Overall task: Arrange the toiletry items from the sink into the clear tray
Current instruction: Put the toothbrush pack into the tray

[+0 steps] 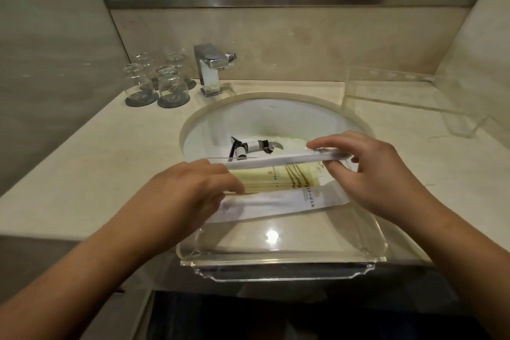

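A clear tray (281, 258) sits on the counter's front edge, partly over the white sink (256, 116). In it lie a long white packet (278, 203) and a stack of yellow sachets (278, 178). My left hand (190, 188) and my right hand (367, 171) hold a second long white packet (278, 160) by its two ends, level above the tray's far side. Two small dark-capped bottles (249, 148) and a thin dark item (233, 146) lie in the sink basin near the drain.
A chrome faucet (211, 69) stands behind the sink. Several upturned glasses (156, 81) on dark coasters sit at the back left. A second clear acrylic tray (397, 91) stands at the back right. A mirror hangs above the beige counter.
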`<state>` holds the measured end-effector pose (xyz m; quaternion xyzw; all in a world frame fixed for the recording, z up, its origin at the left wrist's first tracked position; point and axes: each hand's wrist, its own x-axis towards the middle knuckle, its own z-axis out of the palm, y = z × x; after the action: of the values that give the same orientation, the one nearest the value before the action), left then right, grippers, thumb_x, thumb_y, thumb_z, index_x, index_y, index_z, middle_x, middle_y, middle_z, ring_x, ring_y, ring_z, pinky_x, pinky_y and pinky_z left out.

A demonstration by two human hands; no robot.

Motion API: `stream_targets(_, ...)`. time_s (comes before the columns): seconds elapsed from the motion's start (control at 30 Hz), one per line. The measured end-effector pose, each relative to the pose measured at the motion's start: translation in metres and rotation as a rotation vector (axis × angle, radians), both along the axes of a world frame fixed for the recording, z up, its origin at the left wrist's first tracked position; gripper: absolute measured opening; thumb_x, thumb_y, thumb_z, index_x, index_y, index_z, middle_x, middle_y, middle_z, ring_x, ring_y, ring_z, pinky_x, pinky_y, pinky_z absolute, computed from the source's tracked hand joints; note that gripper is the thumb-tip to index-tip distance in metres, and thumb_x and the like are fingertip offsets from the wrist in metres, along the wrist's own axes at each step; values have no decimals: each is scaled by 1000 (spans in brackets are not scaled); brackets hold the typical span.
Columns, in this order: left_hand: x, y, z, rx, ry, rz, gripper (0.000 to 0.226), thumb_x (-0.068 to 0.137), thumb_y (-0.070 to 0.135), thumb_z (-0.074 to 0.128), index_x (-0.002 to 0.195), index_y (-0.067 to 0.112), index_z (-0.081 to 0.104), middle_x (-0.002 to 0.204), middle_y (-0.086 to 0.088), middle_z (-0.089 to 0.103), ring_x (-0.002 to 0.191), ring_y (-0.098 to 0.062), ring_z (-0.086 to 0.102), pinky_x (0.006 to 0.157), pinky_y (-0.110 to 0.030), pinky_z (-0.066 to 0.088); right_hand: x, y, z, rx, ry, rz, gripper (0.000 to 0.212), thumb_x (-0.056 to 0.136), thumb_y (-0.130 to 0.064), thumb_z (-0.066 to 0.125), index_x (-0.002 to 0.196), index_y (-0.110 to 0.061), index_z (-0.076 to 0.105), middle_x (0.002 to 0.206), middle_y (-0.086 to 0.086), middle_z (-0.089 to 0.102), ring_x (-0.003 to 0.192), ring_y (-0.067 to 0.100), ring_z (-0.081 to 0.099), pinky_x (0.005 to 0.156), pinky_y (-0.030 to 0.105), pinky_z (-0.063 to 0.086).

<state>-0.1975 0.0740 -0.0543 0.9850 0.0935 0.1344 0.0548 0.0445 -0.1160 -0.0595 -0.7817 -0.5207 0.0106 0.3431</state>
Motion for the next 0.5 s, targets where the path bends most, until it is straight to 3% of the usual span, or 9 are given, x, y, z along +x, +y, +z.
stream_targets(0.13, -12, 10, 3, -74, -173, 57, 22, 85, 32, 74, 105, 36, 67, 99, 17, 59, 87, -10, 56, 72, -34, 51, -3, -7, -3, -11, -3, 16, 36, 93, -16, 66, 119, -41, 70, 101, -20, 64, 98, -4, 55, 78, 2, 36)
stream_targets(0.27, -5, 5, 1, -55, -48, 48, 41, 81, 50, 72, 118, 38, 59, 115, 15, 54, 103, -12, 53, 88, -35, 49, -12, 0, -5, -59, -17, 51, 37, 92, -16, 68, 116, -43, 69, 106, -19, 64, 102, 3, 56, 88, 17, 43)
stream_targets(0.4, -2, -3, -7, -35, 54, 12, 32, 83, 51, 66, 113, 45, 57, 109, 23, 56, 97, -6, 56, 85, -35, 49, -15, -4, -7, -224, -73, 80, 42, 89, -21, 70, 118, -51, 62, 118, -20, 57, 114, 7, 48, 102, 31, 42)
stream_targets(0.5, 0, -3, -8, -66, 58, -8, 30, 83, 51, 66, 110, 48, 54, 104, 24, 56, 92, -2, 56, 83, -30, 50, -15, -8, 2, -388, -116, 137, 47, 87, -38, 71, 130, -52, 56, 129, -21, 48, 124, 7, 39, 112, 35, 36)
